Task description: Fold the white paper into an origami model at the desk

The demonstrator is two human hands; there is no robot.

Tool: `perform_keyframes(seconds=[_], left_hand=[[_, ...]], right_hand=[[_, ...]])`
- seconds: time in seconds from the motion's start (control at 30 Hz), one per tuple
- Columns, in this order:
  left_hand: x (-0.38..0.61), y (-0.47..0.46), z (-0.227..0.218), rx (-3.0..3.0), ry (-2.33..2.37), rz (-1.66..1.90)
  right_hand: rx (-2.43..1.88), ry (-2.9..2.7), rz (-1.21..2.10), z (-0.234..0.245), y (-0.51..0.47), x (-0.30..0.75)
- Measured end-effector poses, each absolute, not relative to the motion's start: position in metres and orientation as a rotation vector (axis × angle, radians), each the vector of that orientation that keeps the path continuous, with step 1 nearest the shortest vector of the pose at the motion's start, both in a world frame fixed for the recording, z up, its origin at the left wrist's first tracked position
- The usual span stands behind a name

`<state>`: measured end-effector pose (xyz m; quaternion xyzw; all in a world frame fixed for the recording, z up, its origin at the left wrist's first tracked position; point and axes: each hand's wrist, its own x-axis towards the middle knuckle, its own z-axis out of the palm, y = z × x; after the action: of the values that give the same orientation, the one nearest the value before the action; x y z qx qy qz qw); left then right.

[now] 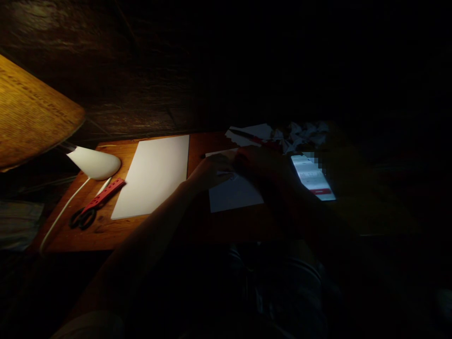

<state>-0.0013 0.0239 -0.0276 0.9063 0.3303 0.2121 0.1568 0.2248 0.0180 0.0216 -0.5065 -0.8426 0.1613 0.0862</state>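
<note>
Both hands meet near the middle of the wooden table, over a white sheet of paper [233, 195]. My left hand [213, 170] has its fingers closed on a small piece of white paper [228, 174]. Close against it, from the right, is my right hand [259, 162]. That hand is in deep shadow with its fingers bent inward, and what they hold is hidden. Left of the hands lies a larger stack of white paper [155, 174]. A dark, slim tool with a reddish end [247, 136] rests behind them on another piece of paper [263, 129].
A lamp with a white base [93, 162] and yellow shade [38, 113] stands left, its cord [63, 209] running off the table [169, 230]. Scissors with black handles and red-covered blades [99, 202] lie before it. Right are a lit phone [312, 176] and several white paper pieces [300, 134].
</note>
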Motion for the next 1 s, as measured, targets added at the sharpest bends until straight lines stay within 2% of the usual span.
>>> perform_keyframes(seconds=[0.37, 0.73, 1.0], left_hand=[[-0.002, 0.027, -0.029, 2.616, 0.976, 0.524], [-0.002, 0.025, -0.025, 2.588, 0.947, 0.552], [-0.004, 0.028, -0.026, 2.602, 0.868, 0.559]], right_hand=[[-1.558, -2.467, 0.415, 0.024, 0.012, 0.223], [-1.274, -2.388, 0.653, -0.003, 0.031, 0.239], [-1.316, -2.486, 0.575, -0.002, 0.035, 0.239]])
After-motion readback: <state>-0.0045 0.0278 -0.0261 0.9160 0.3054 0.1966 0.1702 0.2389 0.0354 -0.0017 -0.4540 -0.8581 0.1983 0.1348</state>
